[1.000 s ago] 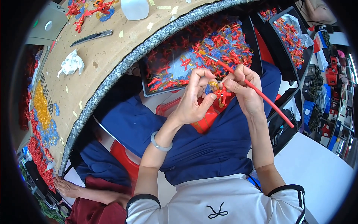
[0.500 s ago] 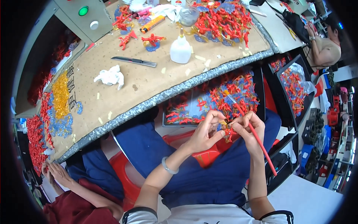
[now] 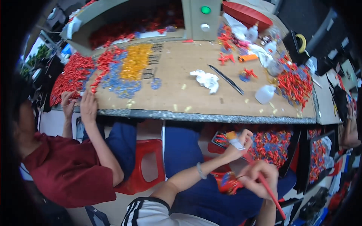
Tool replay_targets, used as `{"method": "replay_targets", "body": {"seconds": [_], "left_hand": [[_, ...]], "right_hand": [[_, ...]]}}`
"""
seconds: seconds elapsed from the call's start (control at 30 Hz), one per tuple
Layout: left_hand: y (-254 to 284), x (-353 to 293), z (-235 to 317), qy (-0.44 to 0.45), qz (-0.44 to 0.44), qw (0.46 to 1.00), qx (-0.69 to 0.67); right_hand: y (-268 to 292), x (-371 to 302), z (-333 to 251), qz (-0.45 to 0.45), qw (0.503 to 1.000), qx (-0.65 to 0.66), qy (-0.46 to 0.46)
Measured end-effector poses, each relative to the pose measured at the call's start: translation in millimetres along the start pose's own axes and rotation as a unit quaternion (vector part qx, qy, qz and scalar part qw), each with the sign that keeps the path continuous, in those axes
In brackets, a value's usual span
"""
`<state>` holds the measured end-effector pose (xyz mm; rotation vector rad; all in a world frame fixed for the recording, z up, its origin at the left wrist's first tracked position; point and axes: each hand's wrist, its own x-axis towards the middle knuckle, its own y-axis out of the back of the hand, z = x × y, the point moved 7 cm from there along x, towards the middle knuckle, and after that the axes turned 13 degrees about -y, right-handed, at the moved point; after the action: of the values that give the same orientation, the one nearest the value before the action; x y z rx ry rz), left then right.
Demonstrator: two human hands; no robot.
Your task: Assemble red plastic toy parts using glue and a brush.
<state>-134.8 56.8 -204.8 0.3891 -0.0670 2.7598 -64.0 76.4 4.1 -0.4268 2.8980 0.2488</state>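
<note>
My right hand (image 3: 260, 176) is closed around a red-handled paintbrush (image 3: 273, 203). Its light ferrule and orange-brown bristles point up and left, across the front of my left hand (image 3: 247, 139). A small red plastic figure (image 3: 228, 183) with blue and yellow parts is at my right fingertips, above my lap, blurred by motion. My left hand is reached forward near the table edge with its fingers curled. Whatever lies in them is hidden behind the brush. Beyond both hands, a tray of red and blue figures (image 3: 273, 147) sits under the table edge.
On the table (image 3: 181, 67) lie a white crumpled cloth (image 3: 206, 80), a utility knife (image 3: 226, 79), a white bottle (image 3: 265, 94) and a figure pile (image 3: 294, 83). At left, a co-worker's hands (image 3: 87, 107) rest by red, blue and yellow pieces. A red stool (image 3: 151, 145) stands between us.
The view has swung left. My left hand has come away from the figure and moved forward. The figure is now by my right hand, which still grips the paintbrush.
</note>
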Motion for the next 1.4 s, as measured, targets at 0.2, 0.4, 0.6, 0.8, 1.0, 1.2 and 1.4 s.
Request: {"method": "replay_targets", "body": {"seconds": [0.2, 0.4, 0.6, 0.8, 1.0, 1.2, 1.4], "left_hand": [[0.9, -12.3, -60.4, -0.015, 0.001, 0.997, -0.082], [29.5, 8.2, -3.6, -0.088, 0.032, 0.993, 0.071], [18.8, -4.1, -10.0, -0.105, -0.065, 0.982, 0.144], [11.1, 3.8, -22.9, -0.067, -0.135, 0.911, 0.385], [22.8, 11.4, -38.2, -0.055, -0.232, 0.867, 0.437], [20.9, 15.3, -38.0, -0.060, -0.210, 0.886, 0.410], [26.2, 23.2, -4.7, 0.075, -0.010, 0.997, -0.020]], "right_hand": [[-77.3, 141.5, -71.2, -0.145, 0.960, 0.237, 0.039], [-51.6, 183.2, -93.4, 0.017, 0.947, 0.278, 0.159], [-15.7, 58.3, -19.4, 0.175, 0.966, 0.033, 0.188], [72.1, -42.3, 71.8, 0.366, 0.928, 0.060, 0.042], [98.6, -81.2, 143.8, 0.465, 0.879, 0.104, -0.026], [88.1, -85.8, 174.2, 0.476, 0.873, 0.090, -0.045], [85.0, -68.6, 192.6, 0.461, 0.881, 0.099, -0.034]]}}
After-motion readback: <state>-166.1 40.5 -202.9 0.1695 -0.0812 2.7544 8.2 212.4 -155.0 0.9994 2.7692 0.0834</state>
